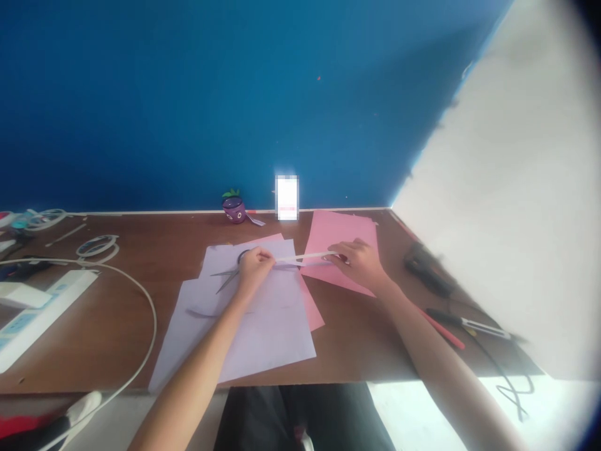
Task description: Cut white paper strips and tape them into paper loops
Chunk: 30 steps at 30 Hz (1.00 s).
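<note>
Head view shows the person's two hands above the brown table point(357, 344), with a thin white strip point(307, 255) stretched between them. The left hand point(256, 266) has its fingers pinched on one end, over the white sheets point(270, 332); the right hand point(357, 258) grips near the other end, over the pink sheet point(340, 228). Scissors point(233, 274), partly hidden by the left hand, lie on the white sheets with blades apart. Near the blue wall point(197, 113) stands a purple pot point(233, 212).

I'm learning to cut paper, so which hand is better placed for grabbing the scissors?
Probably the left hand: it's close to the scissors. The right hand is farther, over the pink sheet.
</note>
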Each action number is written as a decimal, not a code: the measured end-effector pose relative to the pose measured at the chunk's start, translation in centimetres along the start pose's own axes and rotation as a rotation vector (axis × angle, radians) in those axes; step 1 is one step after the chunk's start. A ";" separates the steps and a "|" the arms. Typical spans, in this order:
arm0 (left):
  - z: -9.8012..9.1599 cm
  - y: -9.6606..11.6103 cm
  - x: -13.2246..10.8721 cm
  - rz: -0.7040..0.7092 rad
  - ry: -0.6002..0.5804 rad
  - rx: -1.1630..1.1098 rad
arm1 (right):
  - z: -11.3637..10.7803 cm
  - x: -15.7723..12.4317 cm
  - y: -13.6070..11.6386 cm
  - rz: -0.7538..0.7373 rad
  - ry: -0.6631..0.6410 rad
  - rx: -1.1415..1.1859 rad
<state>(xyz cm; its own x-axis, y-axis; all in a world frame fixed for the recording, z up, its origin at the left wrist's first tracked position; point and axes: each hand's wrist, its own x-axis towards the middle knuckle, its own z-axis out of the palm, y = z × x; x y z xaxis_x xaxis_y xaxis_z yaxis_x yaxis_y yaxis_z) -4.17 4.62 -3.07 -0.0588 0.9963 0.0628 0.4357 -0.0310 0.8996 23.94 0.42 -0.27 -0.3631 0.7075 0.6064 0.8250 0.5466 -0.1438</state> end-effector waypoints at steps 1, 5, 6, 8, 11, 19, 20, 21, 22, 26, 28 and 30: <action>-0.1 0.1 0.0 0.008 0.010 0.051 | -0.1 0.0 0.1 0.003 0.011 0.002; -0.6 0.6 -0.1 0.077 0.052 0.201 | -0.4 0.0 0.3 -0.020 0.042 -0.035; -0.7 0.7 -0.1 0.091 0.056 0.220 | -0.5 0.0 0.4 -0.028 0.052 -0.056; -0.8 0.8 -0.1 0.105 0.055 0.246 | -0.7 -0.1 0.6 -0.037 0.073 -0.105; -1.0 0.8 -0.1 0.111 0.056 0.284 | -0.8 -0.2 1.1 -0.035 0.074 -0.169; -1.0 0.3 0.1 0.186 0.059 0.338 | -0.3 -0.2 1.5 0.019 -0.002 -0.207; -1.0 0.2 0.1 0.188 0.058 0.341 | -0.3 -0.2 1.5 0.035 -0.010 -0.212; -0.9 0.2 0.1 0.187 0.056 0.344 | -0.3 -0.2 1.5 0.050 -0.019 -0.215; -0.9 0.1 0.1 0.183 0.054 0.346 | -0.3 -0.2 1.5 0.064 -0.028 -0.216; -0.7 0.3 0.0 0.196 0.061 0.368 | -0.4 -0.1 1.7 0.100 -0.038 -0.226; -0.6 0.6 -0.2 0.243 0.092 0.385 | -0.5 -0.1 1.7 0.119 -0.037 -0.231; -0.6 1.0 -0.4 0.308 0.131 0.397 | -0.6 -0.1 1.6 0.136 -0.041 -0.233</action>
<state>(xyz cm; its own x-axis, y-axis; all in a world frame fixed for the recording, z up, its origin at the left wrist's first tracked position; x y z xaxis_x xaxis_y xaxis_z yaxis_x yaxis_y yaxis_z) -4.26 4.13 -1.91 0.0251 0.9267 0.3750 0.7563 -0.2629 0.5991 25.61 0.96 -0.06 -0.2553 0.7875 0.5609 0.9431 0.3308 -0.0352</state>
